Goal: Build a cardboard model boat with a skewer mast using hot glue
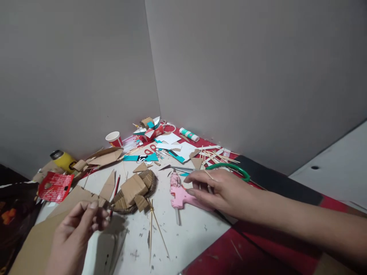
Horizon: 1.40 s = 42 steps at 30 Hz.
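Right, eyes on the pink glue gun (177,193), lying on the pale part of the surface (196,236), nozzle aimed away toward the corner, clear glue stick (178,218) poking out of its near end, handle angled off to the right. That's the relation that counts: the barrel's long axis runs away from the person, the handle points right, and the right hand (223,189) is far the nearer one. It hangs over that handle, its grip loose, thumb and fingers parted; whether skin meets plastic, I can't tell. Just beyond, green-handled scissors (229,165) lie across, partly behind that hand. Over to the left of the gun, a small cardboard model (133,189) sits with thin sticks (150,233) splayed out beside it. And further left, well apart from the gun, there's the left hand (76,227), thumb and forefinger brought together; anything pinched in that grip is too small to make out. Farther out, paper scraps, a paper cup (114,142) and a yellow bottle (67,163) before the grey walls (243,72).
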Available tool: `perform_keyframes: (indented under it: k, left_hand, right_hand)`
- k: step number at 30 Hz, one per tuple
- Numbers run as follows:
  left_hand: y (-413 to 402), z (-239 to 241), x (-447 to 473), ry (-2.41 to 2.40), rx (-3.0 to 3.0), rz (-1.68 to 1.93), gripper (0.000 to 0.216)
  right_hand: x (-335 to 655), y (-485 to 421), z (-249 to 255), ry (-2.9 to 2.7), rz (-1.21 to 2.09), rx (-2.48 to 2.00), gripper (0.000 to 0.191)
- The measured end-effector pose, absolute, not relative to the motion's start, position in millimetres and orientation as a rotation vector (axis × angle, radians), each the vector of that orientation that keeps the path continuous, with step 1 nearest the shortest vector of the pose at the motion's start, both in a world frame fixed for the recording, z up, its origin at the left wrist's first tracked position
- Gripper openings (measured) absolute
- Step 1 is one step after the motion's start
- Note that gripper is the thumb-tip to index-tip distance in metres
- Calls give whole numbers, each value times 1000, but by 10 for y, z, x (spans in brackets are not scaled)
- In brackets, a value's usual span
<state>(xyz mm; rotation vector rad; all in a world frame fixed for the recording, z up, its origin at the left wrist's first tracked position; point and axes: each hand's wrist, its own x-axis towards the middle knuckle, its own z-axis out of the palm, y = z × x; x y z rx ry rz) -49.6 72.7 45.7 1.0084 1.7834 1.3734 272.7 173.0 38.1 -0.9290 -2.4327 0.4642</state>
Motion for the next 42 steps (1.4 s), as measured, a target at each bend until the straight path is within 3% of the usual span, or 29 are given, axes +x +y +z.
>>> perform_keyframes:
  k: [5, 13, 19, 28, 31, 36, 42]
  left_hand:
    - [1026, 505, -685, 1981, 1340, 1145, 42]
    - [1273, 421, -670, 1852, 1469, 696, 58]
    - [1369, 367, -673, 1879, 1500, 590, 56]
    - [1477, 391, -714, 1687, 1396, 639, 29]
    - [1521, 375, -767, 1665, 1352, 637, 24]
    - [1638, 397, -849, 1641, 1303, 629, 37]
    - [1839, 571, -816, 1549, 1303, 522, 40]
  right_hand:
    - [2750, 1689, 337, -2546, 437, -1120, 24]
    - [2773, 1587, 212, -2658, 415, -1220, 17]
    - [2773, 1604, 117, -2619, 299, -1234, 15]
    - [2734, 1609, 23, -2623, 401, -1244, 7]
    - [2767, 1611, 52, -2545, 497, -1209, 10]
    - [2978, 1620, 226, -2307, 803, -1177, 22]
    - [3199, 1610, 417, -1497, 1472, -1042, 30]
